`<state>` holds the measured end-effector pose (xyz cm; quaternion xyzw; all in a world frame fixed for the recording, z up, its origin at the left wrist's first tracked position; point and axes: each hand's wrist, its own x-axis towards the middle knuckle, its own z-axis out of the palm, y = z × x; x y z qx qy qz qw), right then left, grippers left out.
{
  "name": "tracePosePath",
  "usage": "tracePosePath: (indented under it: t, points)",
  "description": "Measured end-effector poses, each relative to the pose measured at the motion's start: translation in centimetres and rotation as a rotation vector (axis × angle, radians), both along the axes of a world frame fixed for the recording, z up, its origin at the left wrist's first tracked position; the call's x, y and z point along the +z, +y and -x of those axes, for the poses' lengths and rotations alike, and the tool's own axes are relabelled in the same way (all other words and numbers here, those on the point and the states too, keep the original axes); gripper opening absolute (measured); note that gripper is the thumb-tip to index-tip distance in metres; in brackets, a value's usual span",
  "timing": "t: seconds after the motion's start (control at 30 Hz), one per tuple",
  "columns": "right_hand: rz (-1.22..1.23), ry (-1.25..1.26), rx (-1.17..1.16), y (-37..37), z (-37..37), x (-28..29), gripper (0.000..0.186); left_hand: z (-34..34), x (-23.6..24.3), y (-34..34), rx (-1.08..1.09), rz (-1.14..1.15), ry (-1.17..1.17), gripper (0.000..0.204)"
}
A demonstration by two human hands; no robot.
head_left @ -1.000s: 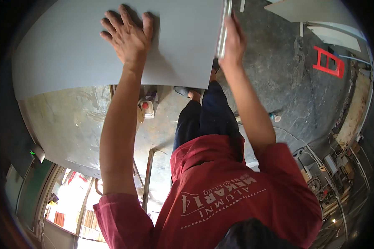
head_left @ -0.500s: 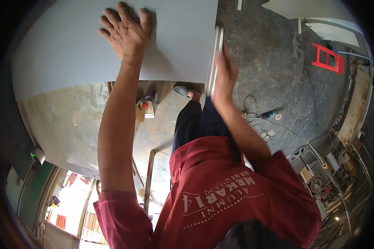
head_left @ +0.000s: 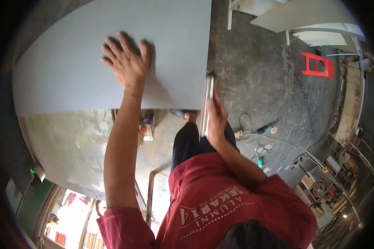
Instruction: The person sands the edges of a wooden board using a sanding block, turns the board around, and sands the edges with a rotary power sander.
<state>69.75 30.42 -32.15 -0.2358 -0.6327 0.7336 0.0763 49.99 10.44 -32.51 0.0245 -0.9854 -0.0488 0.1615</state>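
Grey panel (head_left: pixel 174 62) lies under your splayed left hand (head_left: pixel 129 68); your right hand (head_left: pixel 217 124) grips a bar (head_left: pixel 206 108) (lengthwise along the panel's right edge).

Plain pale grey on flat panel (head_left: pixel 174 62); silvery, striped lengthwise on bar (head_left: pixel 208 103); maroon, white-printed on T-shirt (head_left: pixel 203 176); bright red on plastic stool (head_left: pixel 329 68).

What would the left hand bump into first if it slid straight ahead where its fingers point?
Nothing that shows: the left hand lies spread on the grey panel, and its way over that surface looks free up to the picture's top edge. What lies beyond is out of view.
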Motion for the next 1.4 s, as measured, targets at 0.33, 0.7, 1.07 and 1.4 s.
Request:
tracePosePath:
  t: [0.33, 0.7, 1.07, 1.4]
  points:
    - [0.118, 0.132, -0.149, 10.9, 31.7, -3.0, 0.043, 0.6, 0.5, 2.1, -0.022, -0.002, -0.156, 0.076]
    - [0.157, 0.088, -0.088, 10.7, 36.2, 0.5, 0.06, 0.7, 1.4, 1.5, 0.006, -0.014, -0.228, 0.077]
    - [-0.013, -0.12, -0.064, 2.0, 1.3, -1.2, 0.049, 1.1, 0.7, 1.0, -0.019, -0.022, -0.154, 0.077]
    - [0.141, -0.215, -0.136, 13.8, -1.8, -1.5, 0.033, -13.3, 2.7, 12.5, -0.926, -0.285, -0.34, 0.081]
